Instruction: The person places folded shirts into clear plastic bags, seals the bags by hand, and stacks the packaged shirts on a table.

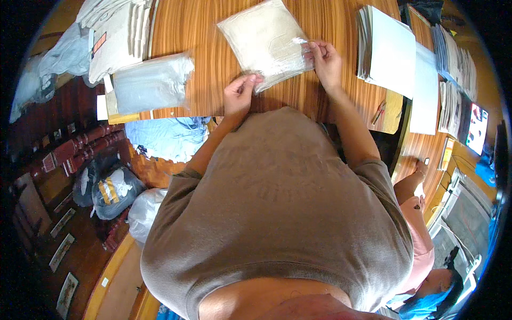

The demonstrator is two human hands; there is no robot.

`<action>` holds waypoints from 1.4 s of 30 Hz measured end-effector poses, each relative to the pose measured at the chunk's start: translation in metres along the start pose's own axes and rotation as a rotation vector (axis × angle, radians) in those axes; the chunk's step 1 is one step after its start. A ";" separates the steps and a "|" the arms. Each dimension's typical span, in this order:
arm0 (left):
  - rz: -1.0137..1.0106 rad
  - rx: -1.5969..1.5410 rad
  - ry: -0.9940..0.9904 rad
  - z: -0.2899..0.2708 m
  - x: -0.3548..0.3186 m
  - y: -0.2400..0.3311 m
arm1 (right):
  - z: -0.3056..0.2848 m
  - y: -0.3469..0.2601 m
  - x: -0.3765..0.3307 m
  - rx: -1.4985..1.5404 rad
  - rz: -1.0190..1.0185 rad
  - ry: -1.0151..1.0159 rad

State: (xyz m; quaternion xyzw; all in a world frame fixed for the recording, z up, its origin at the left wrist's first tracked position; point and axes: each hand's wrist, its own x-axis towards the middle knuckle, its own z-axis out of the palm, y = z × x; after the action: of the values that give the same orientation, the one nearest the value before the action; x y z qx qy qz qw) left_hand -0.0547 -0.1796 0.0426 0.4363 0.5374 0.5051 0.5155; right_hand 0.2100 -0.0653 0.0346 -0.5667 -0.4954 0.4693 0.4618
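A folded beige cloth (264, 40) lies inside a clear plastic bag (286, 77) on the striped wooden table (197, 32), turned at a slant in front of me. My left hand (241, 96) pinches the bag's near left corner between thumb and fingers. At the bag's right side, my right hand (326, 63) grips the loose, shiny film edge. The film is wrinkled there and catches the light.
A pile of clear bags (152, 84) lies at the table's left, by folded beige cloths (120, 45). Right are a stack of white sheets (392, 50) and small red-handled snips (379, 112). Another person in pink (417, 226) sits at the right, near a lit screen (476, 129).
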 end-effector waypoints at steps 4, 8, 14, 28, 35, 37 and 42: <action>-0.019 -0.060 0.123 0.005 0.030 -0.003 | 0.002 0.022 0.000 0.134 -0.137 0.001; -0.032 -0.036 0.234 0.004 0.058 0.004 | 0.005 0.019 0.006 -0.151 -0.026 0.051; 0.089 0.528 0.412 0.021 0.078 0.020 | 0.010 0.013 0.016 -0.300 -0.017 0.105; 0.145 1.198 0.468 0.016 0.097 0.032 | 0.017 -0.012 0.038 -0.588 -0.016 0.141; 0.401 1.251 0.114 0.044 0.106 0.006 | 0.010 -0.006 0.057 -0.789 0.003 0.025; 0.269 1.262 0.066 0.040 0.110 -0.008 | 0.018 -0.043 0.049 -1.177 -0.284 0.049; 0.407 1.331 -0.040 0.030 0.128 -0.009 | 0.047 -0.002 0.044 -1.018 -0.535 -0.094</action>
State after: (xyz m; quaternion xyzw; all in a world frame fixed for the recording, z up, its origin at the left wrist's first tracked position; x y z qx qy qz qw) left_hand -0.0357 -0.0508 0.0204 0.7609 0.6305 0.1467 0.0435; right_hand 0.1666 -0.0183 0.0266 -0.5510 -0.8049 0.0633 0.2112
